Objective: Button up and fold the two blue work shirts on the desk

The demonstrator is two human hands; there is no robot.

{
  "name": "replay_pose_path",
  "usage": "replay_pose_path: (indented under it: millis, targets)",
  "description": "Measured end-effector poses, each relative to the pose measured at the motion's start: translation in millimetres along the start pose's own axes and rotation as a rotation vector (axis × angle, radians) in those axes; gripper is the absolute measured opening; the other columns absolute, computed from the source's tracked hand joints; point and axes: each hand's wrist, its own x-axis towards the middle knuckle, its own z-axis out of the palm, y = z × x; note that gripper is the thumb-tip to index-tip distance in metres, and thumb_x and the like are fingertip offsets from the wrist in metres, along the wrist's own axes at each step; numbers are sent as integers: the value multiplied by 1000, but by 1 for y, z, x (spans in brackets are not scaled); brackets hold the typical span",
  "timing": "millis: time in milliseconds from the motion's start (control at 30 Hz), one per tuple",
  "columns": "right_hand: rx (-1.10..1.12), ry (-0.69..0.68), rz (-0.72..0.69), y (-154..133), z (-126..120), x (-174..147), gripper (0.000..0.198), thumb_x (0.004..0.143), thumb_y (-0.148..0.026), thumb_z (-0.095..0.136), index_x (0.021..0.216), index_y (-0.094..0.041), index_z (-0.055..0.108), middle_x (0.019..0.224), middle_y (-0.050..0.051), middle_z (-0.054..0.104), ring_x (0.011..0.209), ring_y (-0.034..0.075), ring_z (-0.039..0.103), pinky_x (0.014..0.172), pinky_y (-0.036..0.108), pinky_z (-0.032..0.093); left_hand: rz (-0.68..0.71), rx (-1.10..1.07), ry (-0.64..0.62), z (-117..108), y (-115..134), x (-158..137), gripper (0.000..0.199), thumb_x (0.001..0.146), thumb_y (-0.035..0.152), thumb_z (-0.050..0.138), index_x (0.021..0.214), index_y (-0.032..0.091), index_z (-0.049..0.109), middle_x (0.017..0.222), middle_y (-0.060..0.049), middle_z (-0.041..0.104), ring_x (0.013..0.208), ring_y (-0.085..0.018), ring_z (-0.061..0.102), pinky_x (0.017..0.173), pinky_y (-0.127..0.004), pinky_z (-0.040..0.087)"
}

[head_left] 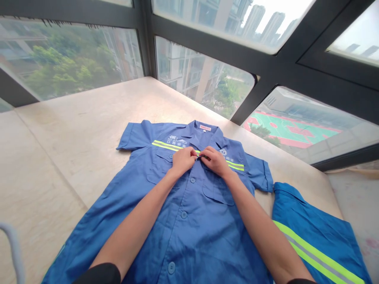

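A blue short-sleeved work shirt [166, 197] lies spread face up, collar away from me, with a yellow-green reflective stripe across the chest. My left hand [184, 161] and my right hand [216, 161] meet at the front placket, level with the stripe. Both are closed, fingertips pinching the shirt's edge between them; whatever button sits there is hidden. Below them, a button [192, 180], another button [184, 215] and a larger-looking button [171, 268] run down the fastened placket. White lettering and flapped pockets show on both sides of the chest.
A folded blue garment [314, 225] with reflective stripes lies right of the shirt. Both rest on a pale stone-like ledge [50, 138]. Dark-framed windows [148, 51] border the far side and right. A grey curved tube [13, 252] stands at the lower left edge.
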Motion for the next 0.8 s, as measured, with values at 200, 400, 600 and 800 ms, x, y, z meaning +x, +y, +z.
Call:
replay_pose_path:
  millis: [200, 400, 600, 800]
  targets:
    - [-27, 100, -29, 9, 9, -12, 21, 95, -27, 51, 99, -23, 72, 91, 6, 62, 81, 17, 61, 74, 25, 47, -5, -387, -120, -3, -10, 12, 7, 76, 23, 70, 79, 17, 71, 67, -1, 69, 55, -13, 60, 53, -24, 44]
    - [-111, 154, -36, 11, 11, -13, 28, 98, -33, 50, 104, -26, 76, 79, 4, 60, 69, 14, 56, 62, 23, 43, -86, -640, -168, -5, -3, 8, 9, 78, 17, 66, 84, 13, 72, 59, 2, 64, 44, -7, 52, 44, -19, 41]
    - [-105, 195, -47, 11, 10, -14, 31, 98, -35, 49, 111, -25, 76, 74, 3, 56, 65, 13, 53, 60, 23, 41, -117, -766, -193, -9, -3, 6, 13, 77, 18, 68, 87, 13, 74, 61, 1, 65, 43, -5, 51, 38, -16, 36]
    - [-140, 225, -66, 9, 8, -15, 31, 99, -33, 48, 112, -26, 76, 72, 3, 56, 63, 12, 51, 58, 22, 41, -123, -890, -218, -4, -8, 7, 16, 74, 21, 74, 87, 13, 76, 61, 0, 67, 50, -7, 57, 49, -18, 47]
